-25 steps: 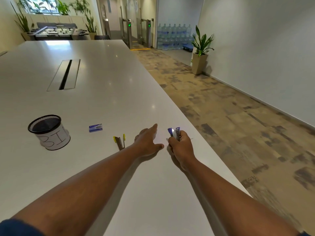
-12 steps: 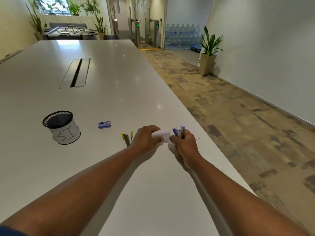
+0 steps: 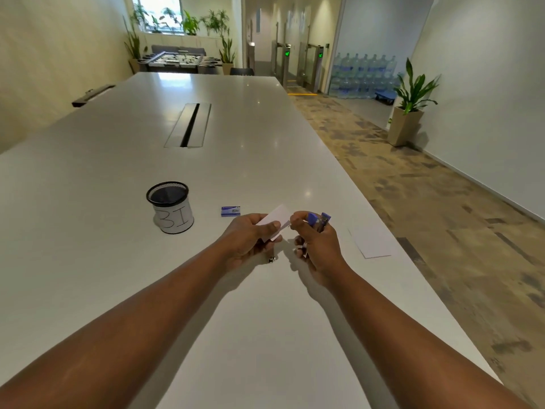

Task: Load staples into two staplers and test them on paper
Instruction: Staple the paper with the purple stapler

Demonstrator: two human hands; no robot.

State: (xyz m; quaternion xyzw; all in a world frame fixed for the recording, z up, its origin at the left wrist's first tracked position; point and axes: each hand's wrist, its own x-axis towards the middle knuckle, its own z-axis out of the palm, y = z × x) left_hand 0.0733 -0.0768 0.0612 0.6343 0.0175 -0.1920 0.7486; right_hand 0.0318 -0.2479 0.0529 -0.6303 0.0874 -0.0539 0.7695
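mesh cup [image 3: 170, 206] and staple box [image 3: 230, 211] left of hands — paper sheet [image 3: 372, 242] right

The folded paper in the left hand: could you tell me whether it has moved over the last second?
Yes. The paper was not visible then; now the left hand pinches it above the table, right of the staple box, beside the right hand.

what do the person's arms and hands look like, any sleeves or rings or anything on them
Both forearms are bare from the bottom edge of the frame up to the wrists, with no sleeve, watch or bracelet in view. The left hand and right hand wear no gloves. Small shiny spots show near the fingers of each hand; they may be rings, but they are too small to tell.
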